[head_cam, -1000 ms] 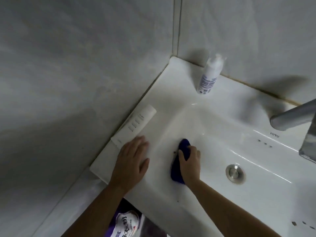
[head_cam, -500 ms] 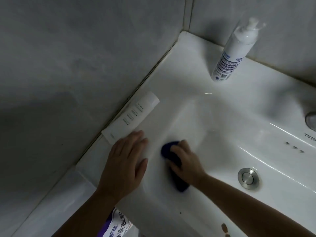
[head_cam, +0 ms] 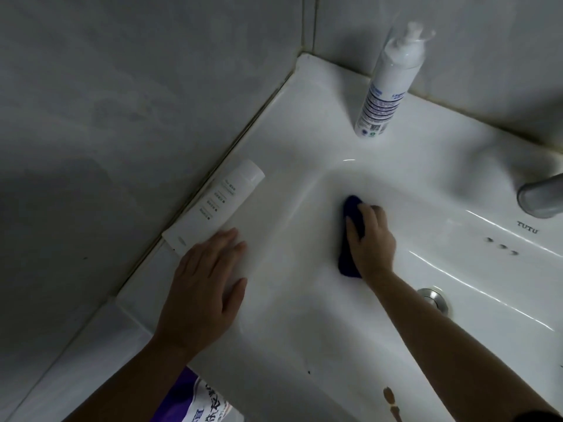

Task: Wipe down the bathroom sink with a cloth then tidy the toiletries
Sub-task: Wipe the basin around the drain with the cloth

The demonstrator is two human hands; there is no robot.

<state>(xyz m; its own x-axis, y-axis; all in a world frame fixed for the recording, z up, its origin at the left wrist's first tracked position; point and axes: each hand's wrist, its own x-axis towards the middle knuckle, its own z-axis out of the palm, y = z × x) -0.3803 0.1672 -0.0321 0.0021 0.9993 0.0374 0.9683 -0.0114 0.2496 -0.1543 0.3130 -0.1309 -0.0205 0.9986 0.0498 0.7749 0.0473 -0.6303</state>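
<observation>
- On the sloping left wall of the basin, my right hand point(head_cam: 371, 239) grasps a dark blue cloth point(head_cam: 351, 207), fingers curled over it and pressing it against the white ceramic. One end of the cloth pokes out past my fingertips and the other shows under the heel of my palm.
- My left hand point(head_cam: 204, 293) is released: it lies flat, fingers straight and together, on the left rim of the sink point(head_cam: 304, 123).
- Its fingertips reach just beside the crimped end of a white tube point(head_cam: 219, 205); whether they touch it I cannot tell.
- That tube lies on its side along the left rim, close against the grey tiled wall point(head_cam: 122, 117), cap end pointing toward the back corner.
- A white pump bottle point(head_cam: 387, 83) with blue print stands upright on the back ledge near the corner, well apart from both hands.
- At the right edge, the grey end of the faucet spout point(head_cam: 540, 197) juts over the basin, above the brand lettering point(head_cam: 527, 223) and three small overflow holes point(head_cam: 502, 246).
- The metal drain plug point(head_cam: 434, 300) sits in the basin floor, partly hidden behind my right forearm.
- Brown stains point(head_cam: 391, 400) mark the near part of the sink by my right arm.
- Below the front edge, between my arms, a purple and white printed package point(head_cam: 195, 400) shows.
</observation>
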